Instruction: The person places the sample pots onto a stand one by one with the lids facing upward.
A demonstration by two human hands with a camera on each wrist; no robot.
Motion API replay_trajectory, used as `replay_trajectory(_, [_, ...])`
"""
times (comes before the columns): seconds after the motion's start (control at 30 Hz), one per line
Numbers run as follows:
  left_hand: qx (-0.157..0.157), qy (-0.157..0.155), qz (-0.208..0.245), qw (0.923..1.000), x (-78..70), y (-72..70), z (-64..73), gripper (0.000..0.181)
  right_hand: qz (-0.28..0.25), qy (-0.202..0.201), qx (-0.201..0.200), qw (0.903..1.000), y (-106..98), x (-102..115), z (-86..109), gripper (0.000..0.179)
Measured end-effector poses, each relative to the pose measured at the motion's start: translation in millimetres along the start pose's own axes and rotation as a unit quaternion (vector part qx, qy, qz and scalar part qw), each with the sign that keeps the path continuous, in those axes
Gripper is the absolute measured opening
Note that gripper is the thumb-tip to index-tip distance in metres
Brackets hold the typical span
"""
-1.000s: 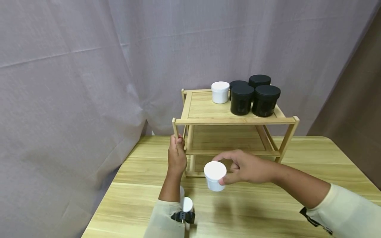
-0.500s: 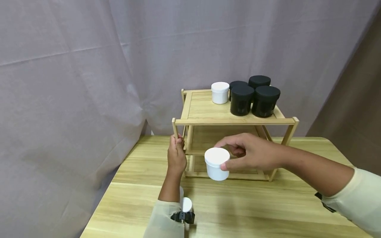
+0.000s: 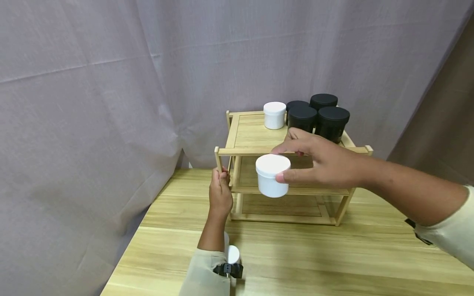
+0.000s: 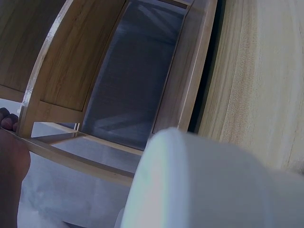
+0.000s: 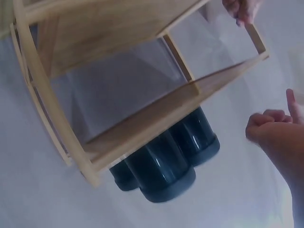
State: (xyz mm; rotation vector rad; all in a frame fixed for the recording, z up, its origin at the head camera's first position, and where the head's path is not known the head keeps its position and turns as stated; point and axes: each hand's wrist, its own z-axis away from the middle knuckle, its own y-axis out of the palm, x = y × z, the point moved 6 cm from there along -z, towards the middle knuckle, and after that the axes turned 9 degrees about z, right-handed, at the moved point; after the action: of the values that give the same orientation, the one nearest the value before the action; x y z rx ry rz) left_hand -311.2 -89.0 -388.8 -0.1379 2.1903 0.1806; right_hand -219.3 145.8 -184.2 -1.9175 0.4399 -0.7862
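Head view: just right of centre in the frame, the right hand (image 3: 326,164) pinches a white jar (image 3: 273,181), lid on, before the wooden rack (image 3: 252,132). Left of it, the left hand (image 3: 221,197) grips the rack's front post. On the top shelf, upper right, stand another white jar (image 3: 274,119) and four lidded black jars (image 3: 333,126), contents hidden. White containers (image 3: 233,254) on the tabletop (image 3: 181,222), lower centre, are partly covered by the left arm.

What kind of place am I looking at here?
Perhaps a staged work area, though I can't be sure: plain grey cloth hangs behind a wood-grain table, and a wooden rack stands on it with lidded jars on top.
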Motion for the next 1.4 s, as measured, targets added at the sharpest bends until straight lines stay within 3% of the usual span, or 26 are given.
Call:
replay_trajectory(0.37, [0.006,-0.011,-0.001,0.9999,2.1,1.0,-0.1,0.042,0.022,0.027,-0.026,0.9991,-27,-8,-24.1,0.045])
replay_trajectory(0.67, [0.003,-0.023,-0.005,0.9997,2.7,0.8,-1.2,0.039,0.149,0.048,-0.006,0.9877,-36,-25,-52.5,0.054])
replay_trajectory(0.93, [0.004,-0.019,0.001,0.9998,1.5,0.1,-2.2,0.039,0.168,0.059,0.008,0.9841,-35,-33,-74.3,0.057])
replay_trajectory(1.13, [0.001,-0.019,0.005,0.9998,3.4,0.0,-1.4,0.037,0.184,0.095,0.027,0.9779,-37,-46,-81.1,0.064])
replay_trajectory(1.4, [-0.002,-0.027,0.005,0.9996,3.4,-1.2,-2.0,0.035,0.187,0.102,0.034,0.9765,-38,-56,-89.3,0.063])
